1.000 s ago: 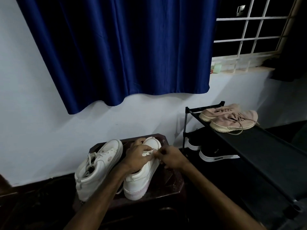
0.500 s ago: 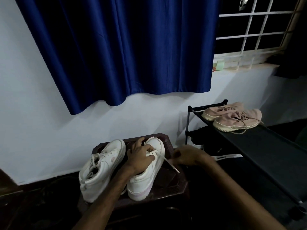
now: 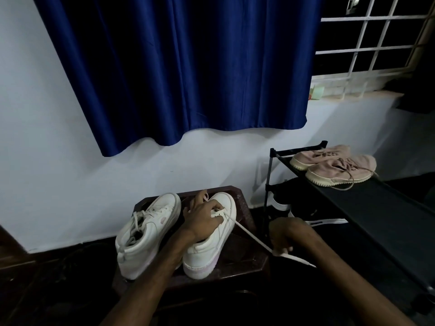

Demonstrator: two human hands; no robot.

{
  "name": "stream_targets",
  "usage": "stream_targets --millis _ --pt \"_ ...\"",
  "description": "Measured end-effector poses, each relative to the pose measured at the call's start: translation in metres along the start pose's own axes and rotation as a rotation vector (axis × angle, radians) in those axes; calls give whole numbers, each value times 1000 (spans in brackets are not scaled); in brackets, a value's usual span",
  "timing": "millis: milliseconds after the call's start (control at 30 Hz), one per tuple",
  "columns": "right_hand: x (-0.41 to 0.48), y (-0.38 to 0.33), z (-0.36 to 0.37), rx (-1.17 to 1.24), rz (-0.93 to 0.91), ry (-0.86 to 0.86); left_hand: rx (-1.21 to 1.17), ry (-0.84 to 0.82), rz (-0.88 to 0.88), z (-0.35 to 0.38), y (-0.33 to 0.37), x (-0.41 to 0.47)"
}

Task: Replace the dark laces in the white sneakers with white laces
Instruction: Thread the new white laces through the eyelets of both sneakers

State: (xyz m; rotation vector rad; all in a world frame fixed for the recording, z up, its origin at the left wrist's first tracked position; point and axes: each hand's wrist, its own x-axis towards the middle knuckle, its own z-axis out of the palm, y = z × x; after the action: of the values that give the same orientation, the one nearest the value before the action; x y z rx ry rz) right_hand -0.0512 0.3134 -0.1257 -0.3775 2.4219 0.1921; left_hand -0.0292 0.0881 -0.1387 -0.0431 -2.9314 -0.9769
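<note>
My sneakers [image 3: 150, 229] are white with pale pink soles; the lace [image 3: 251, 236] in my right hand [image 3: 289, 234] is white. Curtain [image 3: 183, 67] deep blue, stool [image 3: 242, 262] dark brown, rack [image 3: 376, 208] black, its shoes [image 3: 339, 170] dusty pink, cream-soled.

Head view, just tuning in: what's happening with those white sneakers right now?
A person is lacing one white sneaker on the dark stool. Their left hand grips that sneaker over the eyelets, while the right hand pinches a white lace stretched taut from the eyelets out to the right. The second sneaker beside it already carries light laces. A pink pair sits untouched on the black rack.
</note>
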Motion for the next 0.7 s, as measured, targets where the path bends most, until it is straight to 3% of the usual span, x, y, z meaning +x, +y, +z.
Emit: stream_targets --millis 67,167,333,400,500,533,567,600,700 --pt "2 -2 -5 13 -37 207 7 3 -20 0 2 0" --pt "7 -33 -13 390 -221 577 5 7 -37 0 4 1" --pt "25 -64 -6 561 -323 802 15 -2 -41 -2 6 -2" --pt "23 -51 -3 539 -351 698 5 -4 -42 -2 5 -1" --pt "4 -26 -2 320 -204 49 -16 -12 -45 -2 4 -1" --pt "-3 -21 -4 232 -150 -63 -19 -12 -43 -2 4 -1" --pt "-10 -19 -9 156 -127 -48 -18 -13 -44 -2 4 -1" --pt "-12 -19 -13 120 -124 70 -18 -13 -43 -2 5 -1" --pt "-3 -32 -21 419 -234 460 -16 -12 -47 -1 6 -1"
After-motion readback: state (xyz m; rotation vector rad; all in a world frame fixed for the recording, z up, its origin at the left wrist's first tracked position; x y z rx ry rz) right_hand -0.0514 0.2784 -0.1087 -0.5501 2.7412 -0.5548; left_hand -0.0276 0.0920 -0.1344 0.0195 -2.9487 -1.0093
